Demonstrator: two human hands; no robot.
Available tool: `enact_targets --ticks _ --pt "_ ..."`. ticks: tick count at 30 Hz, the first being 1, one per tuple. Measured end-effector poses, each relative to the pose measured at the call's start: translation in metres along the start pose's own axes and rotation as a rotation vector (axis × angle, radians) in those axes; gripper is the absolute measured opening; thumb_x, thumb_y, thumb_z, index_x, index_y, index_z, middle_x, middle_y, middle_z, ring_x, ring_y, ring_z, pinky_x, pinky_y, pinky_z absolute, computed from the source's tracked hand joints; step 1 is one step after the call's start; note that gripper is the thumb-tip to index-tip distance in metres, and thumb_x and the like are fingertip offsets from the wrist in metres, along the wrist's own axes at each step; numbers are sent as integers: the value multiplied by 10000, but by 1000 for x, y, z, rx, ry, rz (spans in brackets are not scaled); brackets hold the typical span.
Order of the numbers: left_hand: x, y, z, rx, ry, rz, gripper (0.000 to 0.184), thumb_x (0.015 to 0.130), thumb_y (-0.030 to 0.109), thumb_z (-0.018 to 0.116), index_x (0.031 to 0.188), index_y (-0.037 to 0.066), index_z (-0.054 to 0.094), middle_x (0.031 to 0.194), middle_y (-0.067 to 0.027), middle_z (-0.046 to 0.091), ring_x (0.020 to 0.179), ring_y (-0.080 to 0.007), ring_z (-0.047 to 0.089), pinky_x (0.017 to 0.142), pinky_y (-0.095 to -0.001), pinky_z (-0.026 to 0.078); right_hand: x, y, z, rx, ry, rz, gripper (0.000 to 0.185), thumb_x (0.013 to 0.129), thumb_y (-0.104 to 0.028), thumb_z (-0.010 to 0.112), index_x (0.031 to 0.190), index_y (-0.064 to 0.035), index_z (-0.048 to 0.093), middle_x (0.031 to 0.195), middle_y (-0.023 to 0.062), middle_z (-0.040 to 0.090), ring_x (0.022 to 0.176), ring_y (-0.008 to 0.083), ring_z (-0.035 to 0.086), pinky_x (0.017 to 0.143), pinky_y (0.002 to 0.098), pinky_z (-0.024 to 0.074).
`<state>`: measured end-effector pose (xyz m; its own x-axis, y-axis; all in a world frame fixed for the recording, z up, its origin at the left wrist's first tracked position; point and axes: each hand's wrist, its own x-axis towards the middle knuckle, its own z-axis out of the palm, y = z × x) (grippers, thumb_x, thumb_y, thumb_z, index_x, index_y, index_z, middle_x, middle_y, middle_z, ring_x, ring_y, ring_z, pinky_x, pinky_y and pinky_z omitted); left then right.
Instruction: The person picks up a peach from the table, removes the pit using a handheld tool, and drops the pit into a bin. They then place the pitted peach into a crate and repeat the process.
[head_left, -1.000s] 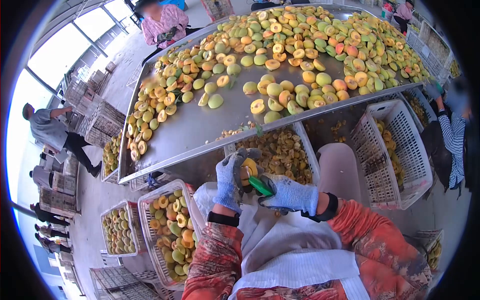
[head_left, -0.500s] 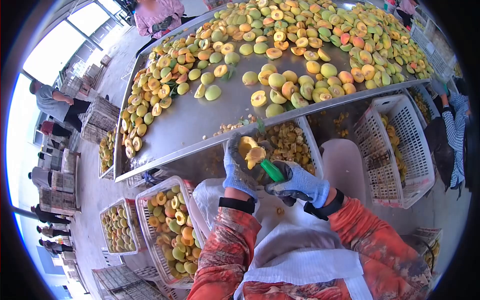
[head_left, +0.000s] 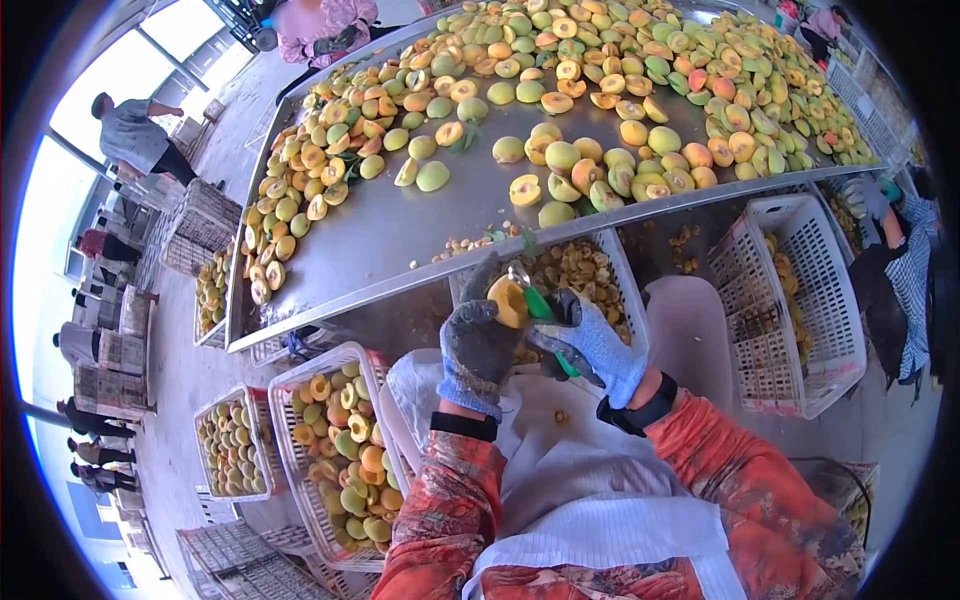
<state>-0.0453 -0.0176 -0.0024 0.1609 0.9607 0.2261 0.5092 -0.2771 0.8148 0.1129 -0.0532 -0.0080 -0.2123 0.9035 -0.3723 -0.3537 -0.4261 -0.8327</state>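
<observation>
Gloved in grey and blue, my left hand holds a yellow-orange fruit half between its fingers, above my lap and just below the table edge. My right hand is wrapped round the green handle of a tool. The tool's metal loop tip is at the top of the fruit half. Beneath and beyond my hands is a crate of cut scraps, partly hidden by them. Small pale pieces lie near the edge of the metal table.
Halved fruit is heaped across the table. Fruit-filled crates stand at lower left, and a white crate at right. One person in pink is across the table; another in checks sits at right. Someone in grey is at far left.
The fruit half in my left hand now shows its rounded side, and the ragged flesh seen on it is gone from view. The green tool has tilted upright, its metal tip now visible.
</observation>
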Motion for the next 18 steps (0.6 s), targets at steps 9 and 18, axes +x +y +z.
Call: enact_targets --ticks 9,18 --pt "-32 -20 -9 -393 -11 -109 371 867 238 507 1133 -19 512 1085 -170 587 964 -273 585 858 -351 474 -19 15 16 -1252 174 -725 372 768 -221 652 1058 -20 534 778 180 602 634 338 600 569 408 475" --pt "-27 -23 -17 -1752 158 -594 244 856 206 508 956 -9 566 895 -180 615 801 -298 604 713 -399 517 -25 25 55 -1621 100 -773 307 742 -165 610 1003 -24 532 753 146 603 600 300 605 537 386 468"
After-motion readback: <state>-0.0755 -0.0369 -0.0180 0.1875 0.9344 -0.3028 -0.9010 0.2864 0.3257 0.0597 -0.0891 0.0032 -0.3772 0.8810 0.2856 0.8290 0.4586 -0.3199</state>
